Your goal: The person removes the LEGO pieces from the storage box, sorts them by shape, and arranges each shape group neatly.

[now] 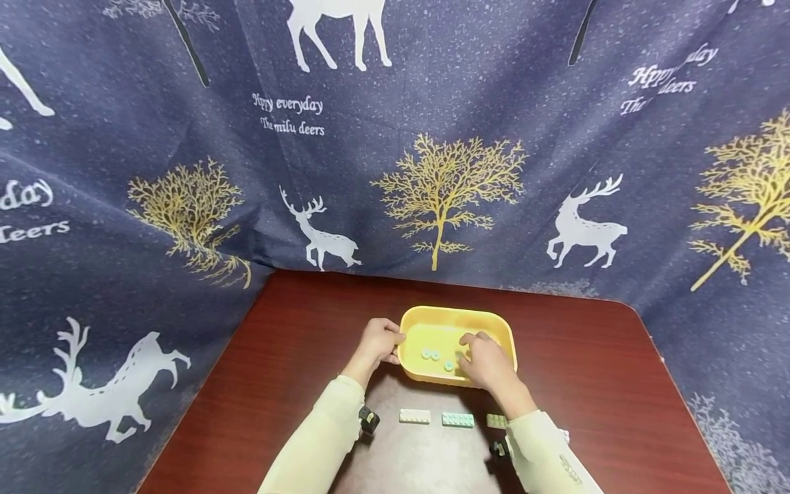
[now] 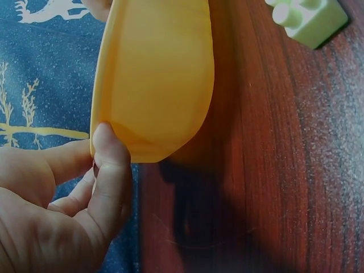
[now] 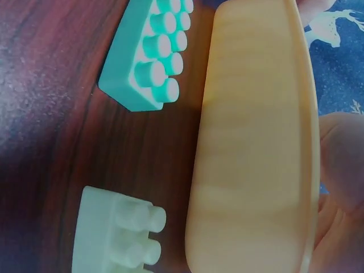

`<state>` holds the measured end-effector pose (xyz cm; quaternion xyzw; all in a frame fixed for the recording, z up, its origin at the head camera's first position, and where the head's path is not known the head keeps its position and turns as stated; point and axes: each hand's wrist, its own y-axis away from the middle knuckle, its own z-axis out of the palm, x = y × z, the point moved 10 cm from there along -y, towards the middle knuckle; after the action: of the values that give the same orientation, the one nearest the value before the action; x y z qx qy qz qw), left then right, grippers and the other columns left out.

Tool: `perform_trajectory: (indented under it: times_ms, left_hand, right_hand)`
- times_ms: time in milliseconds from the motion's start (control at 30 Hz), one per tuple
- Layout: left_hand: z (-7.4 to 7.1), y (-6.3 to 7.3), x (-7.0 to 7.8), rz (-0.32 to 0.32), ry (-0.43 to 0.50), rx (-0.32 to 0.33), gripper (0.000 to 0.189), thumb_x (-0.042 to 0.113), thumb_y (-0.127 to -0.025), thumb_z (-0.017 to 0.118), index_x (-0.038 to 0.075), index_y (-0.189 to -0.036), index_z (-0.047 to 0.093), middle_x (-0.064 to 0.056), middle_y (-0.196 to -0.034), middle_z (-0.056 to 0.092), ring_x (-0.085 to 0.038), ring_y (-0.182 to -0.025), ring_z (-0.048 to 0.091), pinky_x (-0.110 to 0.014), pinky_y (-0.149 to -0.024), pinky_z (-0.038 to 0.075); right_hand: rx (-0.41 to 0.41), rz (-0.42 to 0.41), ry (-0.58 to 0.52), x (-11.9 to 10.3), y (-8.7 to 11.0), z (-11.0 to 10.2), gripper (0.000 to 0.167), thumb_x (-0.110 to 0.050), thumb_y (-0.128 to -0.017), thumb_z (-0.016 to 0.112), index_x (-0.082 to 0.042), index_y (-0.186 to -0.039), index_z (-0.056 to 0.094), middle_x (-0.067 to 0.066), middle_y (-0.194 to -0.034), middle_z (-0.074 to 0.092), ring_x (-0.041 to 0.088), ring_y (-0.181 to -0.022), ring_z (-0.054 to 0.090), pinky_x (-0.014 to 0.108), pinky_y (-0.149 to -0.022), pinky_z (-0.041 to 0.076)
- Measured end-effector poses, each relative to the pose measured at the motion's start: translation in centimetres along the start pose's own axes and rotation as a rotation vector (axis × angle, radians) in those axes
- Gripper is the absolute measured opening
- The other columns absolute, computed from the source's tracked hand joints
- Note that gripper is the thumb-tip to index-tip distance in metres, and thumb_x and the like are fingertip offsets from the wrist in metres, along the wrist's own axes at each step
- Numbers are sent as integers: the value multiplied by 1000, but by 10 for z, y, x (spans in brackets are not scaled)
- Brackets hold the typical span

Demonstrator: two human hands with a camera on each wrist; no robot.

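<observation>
A yellow plastic tub [image 1: 455, 313] stands on the table, with small pale-teal rings [image 1: 448, 366] in it. At the tub's left end, my left hand [image 1: 378, 341] pinches the rim between thumb and fingers, as the left wrist view shows up close. My right hand [image 1: 487, 359] reaches over the near right rim into the tub, its thumb and fingers parted and bent, with nothing visible between them. In the right wrist view the tub wall [image 3: 253, 136] hides most of its fingers. Before the tub lie a white building block [image 1: 415, 416], a teal block [image 1: 457, 419] and a pale green block [image 1: 496, 420].
The dark red wooden table [image 1: 308, 302] meets a blue cloth [image 1: 345, 171] printed with deer and trees at its back and sides. Beside the right sleeve [image 1: 543, 446], a small pale object [image 1: 564, 435] is partly hidden.
</observation>
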<state>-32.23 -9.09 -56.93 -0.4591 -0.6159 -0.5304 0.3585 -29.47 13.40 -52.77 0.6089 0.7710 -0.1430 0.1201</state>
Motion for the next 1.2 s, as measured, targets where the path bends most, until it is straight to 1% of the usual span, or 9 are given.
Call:
perform_trajectory:
  times_ms: [233,333,467,567,667,833,933,1033,1200]
  left_hand:
    - [1,1,0,-3,17,-3,15,-3,-92,68,-9,-104,62,-31,-94,67,-18,-53,59,-26,-42,59]
    - [1,1,0,-2,21,-5,15,-3,-92,68,-9,-104,61,-26,-89,66,-18,-52,59,-26,-43,59]
    - [1,2,1,-4,22,-5,15,-3,-92,68,-9,-104,61,-19,-83,62,-17,-51,57,-26,-42,59]
    - [2,2,0,-7,18,-5,15,-2,-93,68,-9,-105,61,-18,-82,62,-16,-51,56,-25,-42,59]
    - [2,1,0,-14,15,-3,15,-2,-93,68,-9,-105,61,-17,-81,61,-16,-52,56,-25,-42,59]
    - [2,2,1,-13,15,-2,16,-3,-92,68,-9,-105,61,-17,-81,61,-17,-52,57,-26,-43,59]
    - [2,2,1,-10,12,-4,16,-3,-92,67,-9,-105,61,-20,-84,63,-17,-52,58,-27,-44,60]
    - [1,2,2,-11,6,-4,16,-3,-92,68,-10,-105,61,-24,-87,64,-18,-53,59,-27,-44,61]
    - [0,1,3,-15,-3,2,16,-3,-92,68,-9,-105,62,-24,-87,65,-19,-53,59,-28,-44,61]
  right_hand:
    - [-44,7,-4,3,-5,8,27,-18,-84,74,-10,-109,72,9,-94,65,24,-81,62,43,-76,59]
    - [-45,1,-10,2,-8,10,26,-16,-81,75,-11,-107,73,9,-96,68,25,-86,64,45,-79,60]
    - [-62,9,-19,1,-10,12,22,-16,-83,74,-12,-105,74,8,-97,69,25,-89,65,45,-81,60]
    - [-81,-1,-19,-1,-11,15,20,-12,-82,73,-13,-103,75,7,-94,69,25,-88,66,45,-81,61]
    - [-95,-21,-13,-3,-12,16,22,-8,-78,72,-14,-99,75,8,-94,71,28,-91,68,46,-82,61]
    - [-110,-16,15,-3,-14,18,20,-9,-78,70,-17,-96,75,8,-98,74,31,-94,70,49,-80,62]
    - [-118,-4,40,-1,-16,20,16,-10,-79,69,-19,-91,74,5,-96,73,29,-90,69,48,-76,61]
    - [-126,-5,56,-1,-18,21,11,-10,-78,68,-20,-80,70,2,-86,70,25,-81,66,45,-69,59]
    - [-119,-17,71,-1,-21,19,13,-10,-77,67,-21,-71,64,-1,-75,63,20,-71,59,42,-63,56]
